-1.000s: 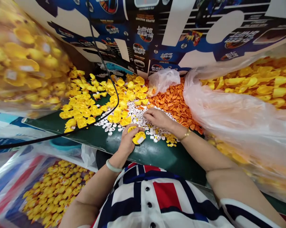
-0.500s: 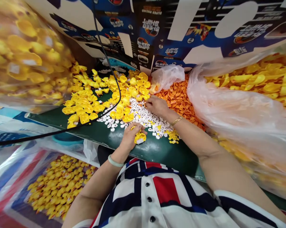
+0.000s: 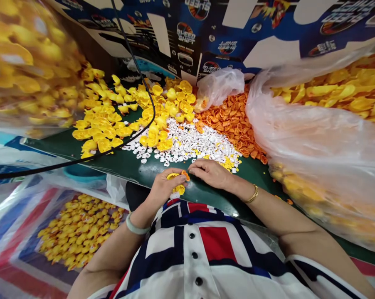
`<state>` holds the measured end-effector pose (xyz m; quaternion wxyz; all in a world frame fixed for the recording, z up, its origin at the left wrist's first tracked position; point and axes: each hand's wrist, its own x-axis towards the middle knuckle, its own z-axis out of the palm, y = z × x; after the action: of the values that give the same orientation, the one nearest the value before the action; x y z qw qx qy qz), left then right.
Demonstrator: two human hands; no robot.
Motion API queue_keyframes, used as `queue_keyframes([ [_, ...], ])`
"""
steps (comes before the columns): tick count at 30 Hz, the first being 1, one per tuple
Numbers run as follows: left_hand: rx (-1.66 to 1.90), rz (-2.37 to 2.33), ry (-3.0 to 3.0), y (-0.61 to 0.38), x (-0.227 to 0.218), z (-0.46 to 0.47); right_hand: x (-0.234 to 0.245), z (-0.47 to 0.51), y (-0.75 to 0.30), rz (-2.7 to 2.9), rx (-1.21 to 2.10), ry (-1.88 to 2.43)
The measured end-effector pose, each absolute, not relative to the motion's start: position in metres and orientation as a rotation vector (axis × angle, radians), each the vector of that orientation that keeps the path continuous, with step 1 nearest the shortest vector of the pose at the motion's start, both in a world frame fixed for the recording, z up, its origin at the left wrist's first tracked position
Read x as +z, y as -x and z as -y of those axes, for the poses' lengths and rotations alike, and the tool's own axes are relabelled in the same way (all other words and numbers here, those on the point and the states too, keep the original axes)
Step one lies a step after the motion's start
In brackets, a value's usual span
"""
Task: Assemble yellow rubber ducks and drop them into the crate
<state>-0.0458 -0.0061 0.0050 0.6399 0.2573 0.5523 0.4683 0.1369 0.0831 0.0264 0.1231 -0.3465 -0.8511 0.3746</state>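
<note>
My left hand (image 3: 167, 185) is closed around a yellow plastic duck half-shell (image 3: 178, 189) at the front of the green table. An orange beak-like piece (image 3: 185, 175) shows at its thumb and fingertips. Just to the right, my right hand (image 3: 210, 173) has its fingers drawn together, their tips close to the orange piece. Whatever it may pinch is hidden. Beyond both hands spreads a pile of small white eye pieces (image 3: 190, 143), with little yellow discs (image 3: 229, 162) at its right end. Orange pieces (image 3: 228, 118) are heaped behind it, and yellow duck shells (image 3: 104, 124) lie at the left.
Big clear bags of yellow parts stand left (image 3: 22, 62) and right (image 3: 299, 124). A black cable (image 3: 125, 143) crosses the left side. Printed cardboard (image 3: 225, 41) rises behind the green table (image 3: 144, 172). Below left, a striped bag (image 3: 25, 249) holds yellow ducks (image 3: 81, 228).
My right hand has come back from the edge of the orange and white piles to beside my left hand. An orange piece now shows at the left fingertips.
</note>
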Motion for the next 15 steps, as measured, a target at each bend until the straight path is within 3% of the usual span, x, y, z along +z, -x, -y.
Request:
queue_keyframes([
  [4,1.138,-1.258,-0.484,0.051,0.001,0.003,0.023,-0.102,-0.132,2.830,0.458,1.153],
  [7,1.152,-1.233,-0.442,0.052,-0.001,-0.001,0.018,-0.110,-0.126,2.958,0.326,1.196],
  [11,1.136,-1.203,-0.420,0.053,-0.002,-0.004,0.015,-0.118,-0.127,2.894,0.502,1.155],
  [15,1.161,-1.191,-0.419,0.052,-0.002,-0.006,0.021,-0.111,-0.134,2.413,1.108,1.106],
])
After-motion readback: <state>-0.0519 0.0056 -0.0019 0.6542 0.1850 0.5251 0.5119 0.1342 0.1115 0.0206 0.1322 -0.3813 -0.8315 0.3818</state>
